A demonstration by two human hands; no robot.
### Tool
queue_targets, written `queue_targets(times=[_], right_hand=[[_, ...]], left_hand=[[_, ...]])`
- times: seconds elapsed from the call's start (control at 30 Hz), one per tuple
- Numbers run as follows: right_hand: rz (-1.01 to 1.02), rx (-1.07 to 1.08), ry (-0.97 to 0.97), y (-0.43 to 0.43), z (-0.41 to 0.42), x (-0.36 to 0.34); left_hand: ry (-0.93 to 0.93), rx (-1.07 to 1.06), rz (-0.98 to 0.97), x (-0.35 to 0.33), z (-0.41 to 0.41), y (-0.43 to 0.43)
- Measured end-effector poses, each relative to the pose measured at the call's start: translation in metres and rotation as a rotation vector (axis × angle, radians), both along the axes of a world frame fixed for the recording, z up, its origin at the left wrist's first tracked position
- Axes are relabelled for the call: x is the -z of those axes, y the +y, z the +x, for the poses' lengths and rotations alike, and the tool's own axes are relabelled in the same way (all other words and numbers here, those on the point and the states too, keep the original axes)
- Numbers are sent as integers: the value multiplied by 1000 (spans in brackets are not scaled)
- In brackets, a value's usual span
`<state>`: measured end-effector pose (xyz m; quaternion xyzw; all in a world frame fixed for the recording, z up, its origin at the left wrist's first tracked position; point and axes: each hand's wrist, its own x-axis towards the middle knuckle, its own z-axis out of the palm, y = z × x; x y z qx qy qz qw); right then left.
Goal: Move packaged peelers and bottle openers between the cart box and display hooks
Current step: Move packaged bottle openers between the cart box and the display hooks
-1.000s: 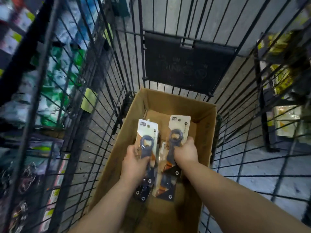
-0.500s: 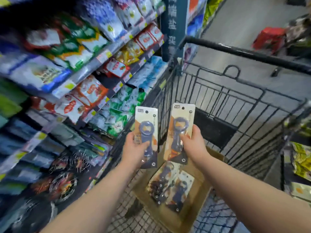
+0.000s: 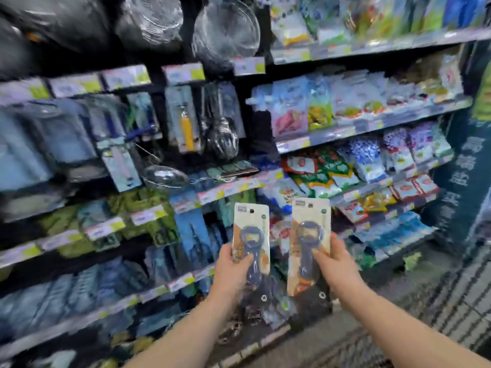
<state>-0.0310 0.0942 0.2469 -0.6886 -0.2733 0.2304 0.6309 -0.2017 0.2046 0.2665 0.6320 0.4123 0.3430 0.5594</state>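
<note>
1. Plainly, on my feed both forearms reached forward and upward from the bottom edge, side by side, with the wrists roughly level.
2. The left hand gripped the left bottle opener pack by its lower half, thumb laid across the card's front and fingers curled behind it.
3. The right hand held the right bottle opener pack the same way, thumb over the opener's handle and fingers wrapped round the card's right edge.
4. Both packs stood upright, faces toward me, just beside each other with a narrow gap, the right one slightly higher.
5. They hung in mid-air before the store shelving, below the hanging kitchen utensils and near the bagged goods.
6. Motion blur smeared the view, so I could not tell which display hook lay nearest the packs.
</note>
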Motion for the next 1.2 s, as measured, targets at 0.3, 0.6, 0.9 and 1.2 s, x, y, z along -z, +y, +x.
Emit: queue_targets(times=[0.3, 0.6, 0.9, 1.2], right_hand=[[152, -360, -142, 155, -261, -85], [195, -699, -146, 252, -449, -129], [261, -791, -217, 375, -521, -159], [323, -830, -283, 490, -538, -192]], left_hand=[[-95, -339, 118, -60, -281, 104], [-236, -593, 107, -84, -477, 158], [-295, -723, 206, -104, -541, 237], [-249, -794, 309, -133, -566, 340]])
